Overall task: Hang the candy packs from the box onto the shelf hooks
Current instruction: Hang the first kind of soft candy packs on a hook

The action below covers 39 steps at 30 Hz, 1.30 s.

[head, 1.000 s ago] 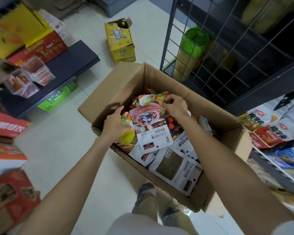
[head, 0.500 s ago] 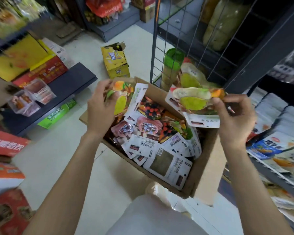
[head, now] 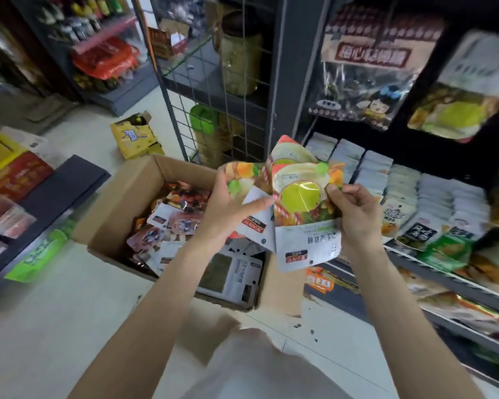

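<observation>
So the candy packs (head: 303, 197) are up out of the box and bunched together between both hands, roughly chest-high over the near corner of the cardboard box (head: 121, 203). Thing to notice: they're upside down. The print on the white band reads inverted and that band, which looks like the header end with the hang hole, points down toward the floor, while the colourful end points up. The long axis runs pretty much vertical, tilted a bit. The right hand (head: 355, 214) pinches the front pack's right edge, thumb on the face, fingers curled behind. The left hand (head: 228, 208) grips the packs behind from the left, fingers wrapped round them. The hanging packs on the shelf (head: 455, 110) sit up and to the right, well apart from the hands, so the right hand is the nearer one. My guess is the pack needs flipping end over end before any hook goes through; I can't actually make out a bare hook, too blurry.
</observation>
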Motion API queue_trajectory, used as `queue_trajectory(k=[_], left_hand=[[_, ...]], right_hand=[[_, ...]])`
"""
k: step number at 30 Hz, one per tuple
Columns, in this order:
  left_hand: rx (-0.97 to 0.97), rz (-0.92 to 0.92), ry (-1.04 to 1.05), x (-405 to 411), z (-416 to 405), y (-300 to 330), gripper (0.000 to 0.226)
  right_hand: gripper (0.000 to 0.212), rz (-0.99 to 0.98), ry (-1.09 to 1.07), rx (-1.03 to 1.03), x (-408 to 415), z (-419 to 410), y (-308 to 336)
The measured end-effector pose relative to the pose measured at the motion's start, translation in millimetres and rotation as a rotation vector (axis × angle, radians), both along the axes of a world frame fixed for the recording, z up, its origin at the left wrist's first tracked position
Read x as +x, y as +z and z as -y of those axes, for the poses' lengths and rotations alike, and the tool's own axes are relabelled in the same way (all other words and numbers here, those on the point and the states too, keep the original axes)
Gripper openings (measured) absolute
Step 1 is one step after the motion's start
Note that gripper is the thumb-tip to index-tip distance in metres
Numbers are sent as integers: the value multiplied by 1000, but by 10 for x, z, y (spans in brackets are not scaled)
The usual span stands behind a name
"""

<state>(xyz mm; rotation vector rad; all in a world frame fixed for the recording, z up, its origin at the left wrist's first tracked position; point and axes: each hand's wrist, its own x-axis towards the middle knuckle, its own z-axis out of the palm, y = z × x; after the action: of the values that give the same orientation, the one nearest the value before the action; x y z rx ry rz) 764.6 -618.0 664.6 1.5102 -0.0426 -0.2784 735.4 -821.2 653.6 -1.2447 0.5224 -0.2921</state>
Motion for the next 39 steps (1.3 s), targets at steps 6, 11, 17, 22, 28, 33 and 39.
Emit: queue_trajectory(k=[6, 11, 17, 22, 28, 33, 39], left_hand=[[27, 39, -26, -339, 749, -91, 53], [62, 99, -34, -642, 1184, -116, 63], [183, 230, -48, -942, 1717, -9, 45], [214, 251, -8, -750, 1829, 126, 22], [390, 362, -276, -283, 2005, 327, 33], [330, 395, -312, -9, 2184, 436, 18], [338, 493, -225, 268, 2248, 346, 24]], right_hand=[[22, -100, -343, 36, -406, 614, -30], [19, 24, -627, 357, -738, 1089, 93], [51, 146, -521, 233, -1051, 1270, 106], [46, -96, -290, -334, -1240, 1608, -71], [88, 134, 132, -1459, -925, 1982, 198], [63, -65, 316, -1270, -551, 2089, 549], [39, 128, -161, -806, -318, 2147, 495]])
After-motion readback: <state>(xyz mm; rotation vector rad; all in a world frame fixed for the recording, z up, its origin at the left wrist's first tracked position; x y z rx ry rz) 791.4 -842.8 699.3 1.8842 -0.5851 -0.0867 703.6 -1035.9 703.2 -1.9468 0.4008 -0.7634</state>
